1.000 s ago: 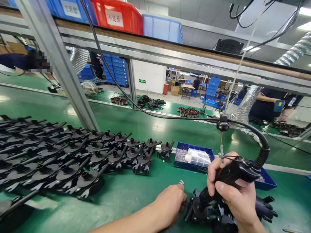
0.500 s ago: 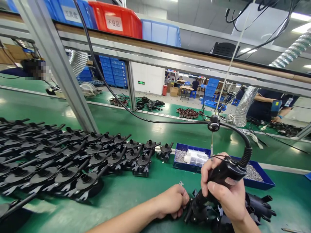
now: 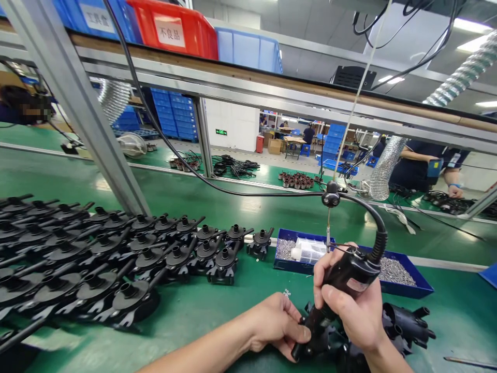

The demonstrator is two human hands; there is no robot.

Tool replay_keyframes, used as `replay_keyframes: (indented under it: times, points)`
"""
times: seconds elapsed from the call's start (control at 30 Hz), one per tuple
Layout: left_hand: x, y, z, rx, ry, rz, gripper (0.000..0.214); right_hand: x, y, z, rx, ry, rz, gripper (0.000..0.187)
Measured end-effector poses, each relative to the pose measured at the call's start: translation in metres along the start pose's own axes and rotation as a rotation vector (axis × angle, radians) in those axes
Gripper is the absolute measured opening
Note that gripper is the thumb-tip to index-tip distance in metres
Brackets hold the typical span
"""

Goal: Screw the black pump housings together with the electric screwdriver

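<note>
My right hand (image 3: 359,316) is wrapped round a black electric screwdriver (image 3: 347,274), which hangs from a cord and tilts down to the left. Its lower end meets a black plastic part (image 3: 320,342) on the green bench; the tip is hidden. With thumb and fingers, my left hand (image 3: 277,324) grips a short tube-like arm on the left of that part. Small metal nuts (image 3: 286,293) lie just beyond my left hand. More black plastic housings (image 3: 407,321) lie to the right, partly behind my right hand and wrist.
Rows of black assemblies (image 3: 104,269) fill the left of the bench. Behind my hands stand a blue tray (image 3: 291,265) with small metal pieces and a white bottle (image 3: 310,251), and a second blue tray (image 3: 421,294) of screws. A thin rod (image 3: 466,361) lies at right. A metal post (image 3: 81,114) rises at left.
My left hand has gone from curled fingers beside the black part to a thumb-and-finger grip on its arm. The screwdriver stays at the part. The whole view has shifted slightly.
</note>
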State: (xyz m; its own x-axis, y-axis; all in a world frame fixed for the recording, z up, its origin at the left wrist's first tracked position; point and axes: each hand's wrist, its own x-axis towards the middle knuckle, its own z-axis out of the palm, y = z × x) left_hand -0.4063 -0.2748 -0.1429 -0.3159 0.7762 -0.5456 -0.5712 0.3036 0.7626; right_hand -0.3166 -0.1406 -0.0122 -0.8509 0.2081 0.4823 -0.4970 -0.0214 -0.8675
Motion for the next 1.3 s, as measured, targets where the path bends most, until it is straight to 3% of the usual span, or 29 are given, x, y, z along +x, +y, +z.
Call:
replay_keyframes:
  times: [0.13, 0.47, 0.63, 0.67, 0.8, 0.93, 1.3]
  points:
    - [-0.001, -0.001, 0.009, 0.009, 0.049, 0.008, 0.073, 0.002, 0.003, 0.001, -0.004, 0.026, -0.074, 0.018]
    - [-0.01, 0.004, 0.011, -0.003, 0.041, 0.015, 0.062, 0.001, 0.013, 0.003, -0.037, 0.029, -0.09, 0.012]
    - [-0.009, 0.002, 0.011, 0.016, 0.011, 0.067, 0.052, 0.005, 0.002, 0.002, 0.109, -0.242, 0.105, 0.029]
    - [-0.009, 0.002, 0.01, 0.015, 0.008, 0.061, 0.052, 0.005, 0.001, 0.004, 0.066, -0.197, 0.124, 0.029]
    - [-0.003, -0.003, 0.008, 0.006, 0.024, 0.031, 0.056, 0.001, 0.005, 0.022, -0.351, 0.241, 0.101, 0.022]
    - [0.001, -0.01, 0.005, 0.001, 0.035, 0.072, 0.053, -0.004, 0.009, 0.033, -0.379, 0.219, 0.077, 0.018]
    - [-0.005, -0.012, 0.004, 0.013, 0.043, 0.082, 0.056, 0.0, 0.004, 0.034, -0.31, 0.233, 0.078, 0.016]
